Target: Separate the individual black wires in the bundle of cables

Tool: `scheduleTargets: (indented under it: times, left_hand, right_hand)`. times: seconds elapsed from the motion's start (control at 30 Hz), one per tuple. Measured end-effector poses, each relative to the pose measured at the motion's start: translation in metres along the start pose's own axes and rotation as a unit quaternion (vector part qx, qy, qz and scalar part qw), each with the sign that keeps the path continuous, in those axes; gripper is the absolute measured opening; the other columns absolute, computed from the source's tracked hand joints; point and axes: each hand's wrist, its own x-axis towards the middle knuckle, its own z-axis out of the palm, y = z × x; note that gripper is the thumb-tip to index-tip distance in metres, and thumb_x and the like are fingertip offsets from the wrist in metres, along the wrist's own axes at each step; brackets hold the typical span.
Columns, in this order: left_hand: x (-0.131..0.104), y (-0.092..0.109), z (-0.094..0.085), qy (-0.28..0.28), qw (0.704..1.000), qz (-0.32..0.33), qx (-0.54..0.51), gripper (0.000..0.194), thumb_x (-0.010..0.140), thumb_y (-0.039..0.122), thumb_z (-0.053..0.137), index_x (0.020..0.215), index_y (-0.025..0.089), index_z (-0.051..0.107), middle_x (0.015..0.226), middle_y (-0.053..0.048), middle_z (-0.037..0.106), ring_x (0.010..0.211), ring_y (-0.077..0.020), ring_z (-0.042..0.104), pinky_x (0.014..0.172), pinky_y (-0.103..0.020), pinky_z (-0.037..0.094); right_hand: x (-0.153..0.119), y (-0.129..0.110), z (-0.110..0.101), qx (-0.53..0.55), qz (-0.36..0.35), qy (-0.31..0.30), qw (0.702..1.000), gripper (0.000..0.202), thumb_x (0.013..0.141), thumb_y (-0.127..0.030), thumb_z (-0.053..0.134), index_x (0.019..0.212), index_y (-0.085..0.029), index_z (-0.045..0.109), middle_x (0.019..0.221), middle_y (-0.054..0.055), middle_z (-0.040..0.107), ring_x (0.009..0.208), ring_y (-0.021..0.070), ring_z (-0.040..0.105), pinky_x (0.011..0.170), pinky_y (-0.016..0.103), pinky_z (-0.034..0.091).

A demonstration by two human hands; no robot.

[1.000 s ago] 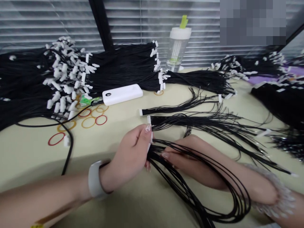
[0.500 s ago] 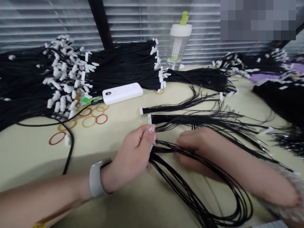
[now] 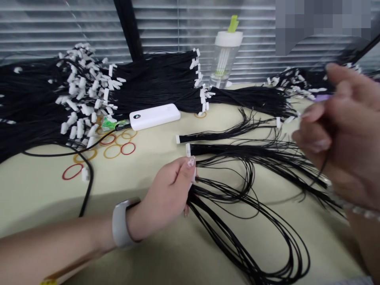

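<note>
My left hand (image 3: 169,186), with a grey band at the wrist, pinches a white connector (image 3: 193,176) between thumb and fingers. Black wires (image 3: 237,241) run out of the connector and bend round in wide loops over the table at lower right. Lifted at the right, my right hand (image 3: 341,126) has curled fingers, and a thin black wire (image 3: 322,170) hangs from under them; the gripped part is hidden. Just beyond my left hand lies a bundle of black wires (image 3: 219,149) with a white connector at its left end.
Piles of black cables (image 3: 154,83) with white connectors line the back. A white power bank (image 3: 156,116) with a black cord lies near rubber bands (image 3: 112,151). A clear bottle (image 3: 222,65) stands by the blinds. Another wire bundle (image 3: 208,136) lies beyond the nearer one.
My right hand has moved up and right from among the wires beside the connector, with a thin wire trailing from it. My left hand keeps its hold in nearly the same place.
</note>
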Motion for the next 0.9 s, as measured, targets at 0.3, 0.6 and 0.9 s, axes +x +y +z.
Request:
scheduleTargets:
  times: [0.3, 0.6, 0.9]
  left_hand:
    - [0.001, -0.001, 0.000, -0.002, 1.000, 0.016, 0.005, 0.041, 0.084, 0.050, 0.028, 0.062, 0.018, 0.040, 0.040, 0.007, 0.037, 0.032, -0.0047, 0.040, 0.030, -0.013, 0.032]
    - [0.001, -0.002, 0.000, -0.006, 1.000, 0.019, -0.009, 0.041, 0.085, 0.049, 0.028, 0.062, 0.018, 0.041, 0.039, 0.007, 0.037, 0.031, -0.0045, 0.039, 0.029, -0.013, 0.031]
    - [-0.001, 0.000, 0.001, -0.004, 1.000, 0.026, 0.008, 0.042, 0.084, 0.050, 0.028, 0.060, 0.017, 0.040, 0.039, 0.008, 0.037, 0.032, -0.0040, 0.040, 0.030, -0.012, 0.032]
  right_hand:
    - [-0.056, 0.001, 0.039, -0.252, -0.242, -0.296, 0.889, 0.005, 0.079, -0.016, 0.051, 0.079, -0.019, 0.055, 0.072, -0.002, 0.056, 0.063, 0.0053, 0.050, 0.055, 0.016, 0.039]
    - [-0.055, 0.004, 0.036, -0.241, -0.266, -0.281, 0.890, 0.005, 0.077, -0.014, 0.052, 0.079, -0.017, 0.055, 0.070, -0.002, 0.052, 0.063, 0.0048, 0.048, 0.056, 0.016, 0.038]
    - [-0.060, 0.012, 0.038, -0.274, -0.315, -0.261, 0.871, 0.007, 0.079, -0.015, 0.050, 0.080, -0.018, 0.056, 0.071, -0.001, 0.053, 0.061, 0.0062, 0.048, 0.053, 0.019, 0.037]
